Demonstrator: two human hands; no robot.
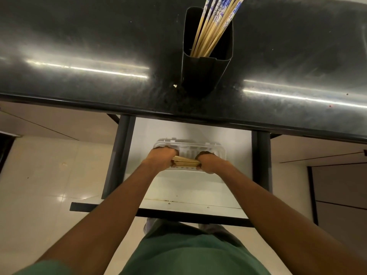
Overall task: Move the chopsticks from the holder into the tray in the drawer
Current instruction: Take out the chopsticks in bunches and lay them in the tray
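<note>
A bundle of chopsticks [185,162] is held crosswise over the clear plastic tray [190,144], which lies on the white floor of the open drawer [190,187]. The bundle is gripped at its left end by the left hand [159,158] and at its right end by the right hand [209,161]. The fingers of both hands are curled closed around the bundle ends, so only the short middle section of the wooden shafts is seen between the two fists. The bundle is located at the near half of the tray, toward the tray's front edge; whether it touches the tray bottom cannot be told. The tray is positioned in the rear half of the drawer, roughly midway between the drawer's left and right sides, with its back edge near the shadow line under the countertop [99,46].

The black holder [206,56] is stood on the dark glossy countertop, close to the counter's front edge and directly above the drawer opening. A second group of chopsticks in the holder [213,26] is seen leaning toward the far right, with plain wooden tips down inside the holder and blue-and-white patterned tops extending past the upper edge of the view. A small pale speck [175,85] is seen on the countertop just left of the holder base.
</note>
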